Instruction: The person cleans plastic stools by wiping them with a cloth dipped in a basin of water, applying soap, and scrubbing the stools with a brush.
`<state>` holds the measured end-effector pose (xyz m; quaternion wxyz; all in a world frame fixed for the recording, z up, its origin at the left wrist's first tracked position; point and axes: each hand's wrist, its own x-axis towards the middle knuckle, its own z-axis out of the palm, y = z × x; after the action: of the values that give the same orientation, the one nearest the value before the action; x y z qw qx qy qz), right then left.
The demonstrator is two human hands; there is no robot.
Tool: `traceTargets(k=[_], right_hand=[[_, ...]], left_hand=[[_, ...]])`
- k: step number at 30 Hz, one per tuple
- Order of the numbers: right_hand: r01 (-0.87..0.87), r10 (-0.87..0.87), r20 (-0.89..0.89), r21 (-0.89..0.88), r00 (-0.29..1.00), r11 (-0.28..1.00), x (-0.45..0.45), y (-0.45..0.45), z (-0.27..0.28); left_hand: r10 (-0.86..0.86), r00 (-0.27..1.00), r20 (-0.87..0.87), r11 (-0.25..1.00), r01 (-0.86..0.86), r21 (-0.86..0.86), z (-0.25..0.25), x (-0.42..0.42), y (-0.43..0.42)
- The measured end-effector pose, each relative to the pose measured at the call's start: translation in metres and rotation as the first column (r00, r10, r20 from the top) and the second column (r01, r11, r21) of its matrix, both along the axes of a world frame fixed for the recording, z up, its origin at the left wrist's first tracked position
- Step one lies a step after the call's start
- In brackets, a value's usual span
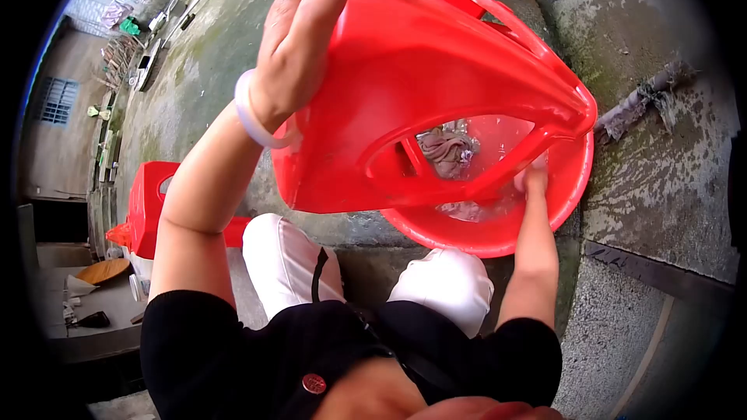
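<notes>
A large red plastic stool (342, 132) is tilted over a red round basin (572, 194). My left hand (299, 39) is at the stool's upper left edge and holds it, with part of the fingers cut off by the top of the view. Through the stool's opening, a greyish wet cloth (447, 148) shows in the basin's water. My right hand (534, 174) reaches into the basin at its right side, and its fingers are mostly hidden behind the stool's frame and in the water.
Another red stool (148, 206) stands at the left. A rolled grey cloth (642, 101) lies on the wet concrete ledge at the right. Farther left are a round wooden board (103, 271) and small items. My knees in white trousers (443, 284) are close to the basin.
</notes>
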<state>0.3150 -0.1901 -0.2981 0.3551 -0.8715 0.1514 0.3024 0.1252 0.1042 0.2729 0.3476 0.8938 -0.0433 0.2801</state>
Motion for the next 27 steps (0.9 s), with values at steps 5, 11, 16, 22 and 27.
traceTargets(k=[5,11,16,22,27], right_hand=[[0.289,-0.597,0.105,0.8,0.795,0.525,-0.085,0.015,0.258],[-0.474,-0.601,0.553,0.826,0.577,0.305,-0.098,0.071,0.436],[-0.459,-0.556,0.831,0.492,-0.005,0.74,-0.083,0.127,0.44],[0.099,-0.661,0.669,0.674,0.338,0.732,0.014,0.075,0.294],[-0.355,-0.619,0.785,0.584,0.021,0.73,-0.08,0.113,0.404]], left_hand=[[0.007,0.999,-0.035,0.999,-0.009,-0.053,0.006,0.031,-0.018],[-0.104,0.969,0.224,0.942,0.023,0.335,-0.025,0.096,-0.039],[-0.083,0.974,0.212,0.931,0.0,0.364,-0.025,0.101,-0.039],[-0.216,0.896,0.389,0.792,-0.073,0.606,-0.038,0.098,-0.042],[-0.16,0.928,0.336,0.797,-0.08,0.599,-0.035,0.102,-0.041]])
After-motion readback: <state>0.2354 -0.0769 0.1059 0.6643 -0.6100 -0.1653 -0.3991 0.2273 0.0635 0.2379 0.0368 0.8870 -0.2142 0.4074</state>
